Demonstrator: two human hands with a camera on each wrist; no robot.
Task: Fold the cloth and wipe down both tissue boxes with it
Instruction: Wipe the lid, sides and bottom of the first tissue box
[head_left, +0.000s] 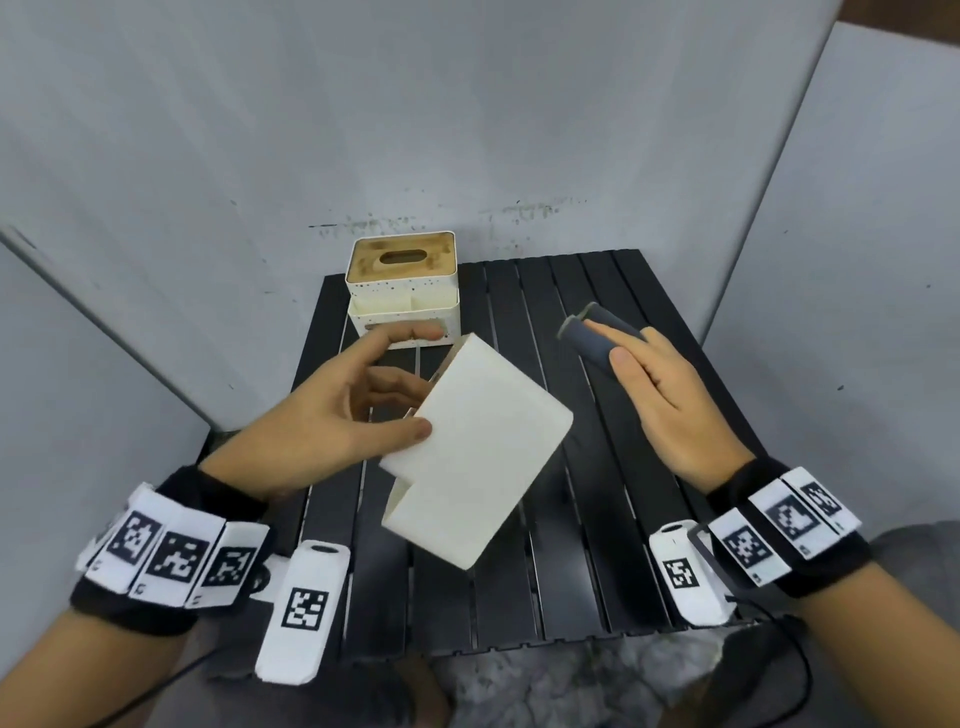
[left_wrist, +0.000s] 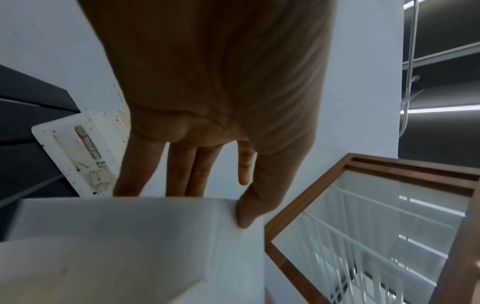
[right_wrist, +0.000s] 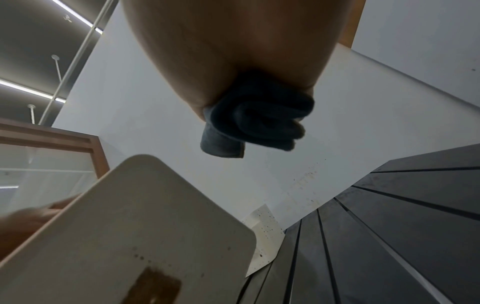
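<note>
Two tissue boxes are showing: the left hand (head_left: 332, 415) is pinching the plain white tissue box (head_left: 478, 457), tilted above the black slatted table (head_left: 597, 519), in front of the speckled tissue box (head_left: 402, 291). The right hand (head_left: 660, 405) is gripping the folded dark cloth (head_left: 597, 332) right of it. That shallow corner pinch is risking a slip if wiping pressure lands.

Plain cream-white box (head_left: 475, 452) up front, no print on its broad face, though the right wrist view catches brown specks and a brown patch on one side. Dark blue-grey cloth (head_left: 597, 340), folded. Behind, a white box (head_left: 402, 283) flecked with dark speckles, tan wood-grain lid. Black slatted table (head_left: 597, 519). Pale grey walls (head_left: 467, 104), scuffed with dark marks.
</note>
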